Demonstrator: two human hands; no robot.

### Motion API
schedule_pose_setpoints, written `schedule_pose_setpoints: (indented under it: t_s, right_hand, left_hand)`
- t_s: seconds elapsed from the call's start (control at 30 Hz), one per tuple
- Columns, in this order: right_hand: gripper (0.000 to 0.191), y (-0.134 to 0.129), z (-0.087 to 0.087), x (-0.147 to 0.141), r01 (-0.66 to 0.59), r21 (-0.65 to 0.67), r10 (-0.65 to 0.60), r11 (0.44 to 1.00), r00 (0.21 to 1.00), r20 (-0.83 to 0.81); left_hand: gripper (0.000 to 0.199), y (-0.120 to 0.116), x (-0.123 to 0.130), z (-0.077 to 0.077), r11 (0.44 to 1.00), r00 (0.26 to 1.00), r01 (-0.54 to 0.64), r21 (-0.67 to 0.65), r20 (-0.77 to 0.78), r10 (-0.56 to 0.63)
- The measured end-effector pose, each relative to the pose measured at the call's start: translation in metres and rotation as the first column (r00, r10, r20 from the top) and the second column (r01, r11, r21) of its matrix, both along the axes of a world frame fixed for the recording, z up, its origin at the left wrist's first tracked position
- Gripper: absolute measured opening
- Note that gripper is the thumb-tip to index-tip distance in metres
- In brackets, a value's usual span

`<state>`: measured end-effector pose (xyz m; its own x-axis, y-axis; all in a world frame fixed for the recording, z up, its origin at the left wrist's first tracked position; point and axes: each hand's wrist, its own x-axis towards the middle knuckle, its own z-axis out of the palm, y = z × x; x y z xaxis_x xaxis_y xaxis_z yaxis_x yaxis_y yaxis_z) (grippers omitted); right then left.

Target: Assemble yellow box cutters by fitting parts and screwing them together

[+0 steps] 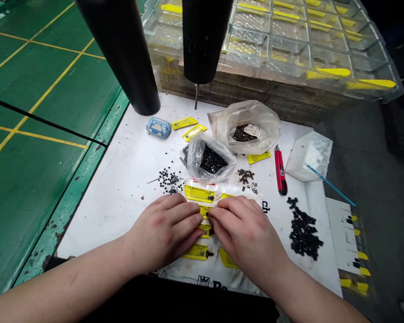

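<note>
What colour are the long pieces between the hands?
The long pieces are yellow; the head view shows them best.

From here, yellow pieces [198, 193] are looking like smooth, glossy plastic, the clear tray [270, 49] is shining like thin moulded plastic, and both bags, small [195, 157] and large [269, 130], are showing as crinkled translucent film. The driver barrel [205, 45] is reading matt black, its bit [196, 96] bare metal. White worktop [114, 175] is appearing smooth, papery; green bench edge [67, 206] is showing chipped, rough paint.
</note>
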<state>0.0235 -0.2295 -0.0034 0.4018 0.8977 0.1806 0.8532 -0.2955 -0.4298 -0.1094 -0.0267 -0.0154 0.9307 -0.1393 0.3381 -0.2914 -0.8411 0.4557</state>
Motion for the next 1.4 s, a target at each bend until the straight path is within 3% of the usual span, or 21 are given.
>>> schedule_pose_setpoints:
  t_s: [0.77,1.1,1.4]
  right_hand:
    - [0.012,0.0,0.001,0.0,0.008,-0.021,-0.008,1.0,1.0,0.025]
    - [0.014,-0.005,0.007,0.006,0.021,-0.017,-0.021,1.0,0.999,-0.031]
    - [0.013,-0.011,0.007,0.017,0.012,-0.113,-0.018,0.994,0.998,-0.057]
  left_hand:
    - [0.022,-0.002,-0.001,-0.003,0.998,1.0,-0.005,0.07,0.009,0.004]
    - [0.036,-0.003,0.001,-0.004,0.989,1.0,0.006,0.151,-0.004,-0.006]
    - [0.054,-0.005,0.003,-0.001,0.978,1.0,0.011,0.206,-0.005,-0.01]
